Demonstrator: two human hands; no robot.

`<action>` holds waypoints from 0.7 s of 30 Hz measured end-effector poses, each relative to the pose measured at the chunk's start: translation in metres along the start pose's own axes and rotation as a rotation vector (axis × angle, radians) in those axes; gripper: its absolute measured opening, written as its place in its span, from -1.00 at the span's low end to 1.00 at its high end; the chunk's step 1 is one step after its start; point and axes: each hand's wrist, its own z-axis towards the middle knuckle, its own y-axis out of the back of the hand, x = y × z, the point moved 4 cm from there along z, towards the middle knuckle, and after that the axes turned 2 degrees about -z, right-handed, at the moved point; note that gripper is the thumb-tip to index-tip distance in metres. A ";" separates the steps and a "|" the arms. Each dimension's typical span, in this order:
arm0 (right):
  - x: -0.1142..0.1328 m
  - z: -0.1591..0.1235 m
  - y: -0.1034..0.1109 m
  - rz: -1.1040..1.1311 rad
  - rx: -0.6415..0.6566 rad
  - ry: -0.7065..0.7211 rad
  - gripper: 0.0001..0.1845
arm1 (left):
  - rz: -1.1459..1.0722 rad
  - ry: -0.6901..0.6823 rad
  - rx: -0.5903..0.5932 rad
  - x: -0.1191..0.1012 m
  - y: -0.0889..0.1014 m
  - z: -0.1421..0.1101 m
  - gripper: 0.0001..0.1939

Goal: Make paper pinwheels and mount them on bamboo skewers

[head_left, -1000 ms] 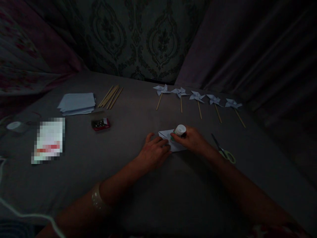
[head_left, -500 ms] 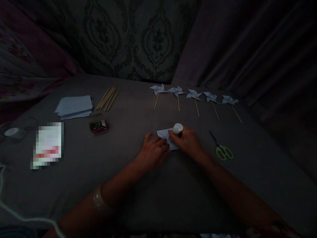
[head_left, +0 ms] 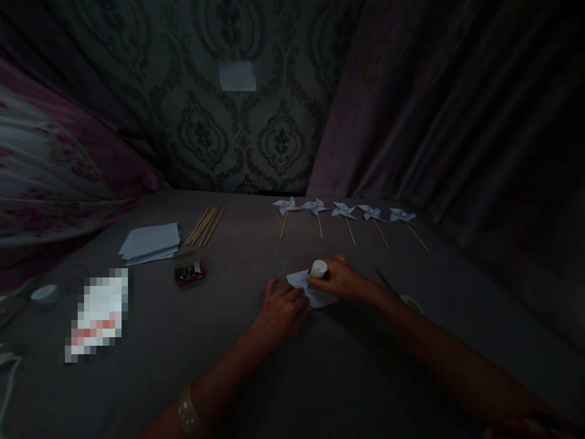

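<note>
A small white sheet of paper (head_left: 323,299) lies on the table in front of me. My left hand (head_left: 284,310) rests on its left side, fingers stretched out and holding nothing. Upright over the sheet is a glue stick (head_left: 319,268) with a white end on top and a bit of green below. My right hand (head_left: 339,278) is closed around it from the right. The glue stick's lower end is hidden behind my fingers, so I cannot tell if it touches the paper.
Several paper pinwheels (head_left: 343,211) lie at the back. Left of them are wooden sticks (head_left: 204,225), a paper stack (head_left: 152,241) and a small box of metal pieces (head_left: 189,274). Scissors (head_left: 412,303) lie partly behind my right forearm. A white round object (head_left: 44,294) sits far left.
The view has tilted up, showing more wall and a white rectangle on it. My right hand and the glue stick have shifted slightly left over the paper. My left hand stays on the sheet.
</note>
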 end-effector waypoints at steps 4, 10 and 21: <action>0.017 -0.012 -0.011 -0.123 -0.243 -0.222 -0.73 | 0.019 -0.008 -0.024 0.000 -0.001 0.002 -0.74; 0.022 -0.016 -0.008 -0.126 -0.241 -0.284 -0.71 | 0.038 -0.023 -0.040 -0.001 -0.001 0.002 -0.71; -0.009 0.000 -0.001 0.206 0.176 -0.001 -0.67 | 0.035 -0.028 -0.073 0.000 -0.006 0.001 -0.70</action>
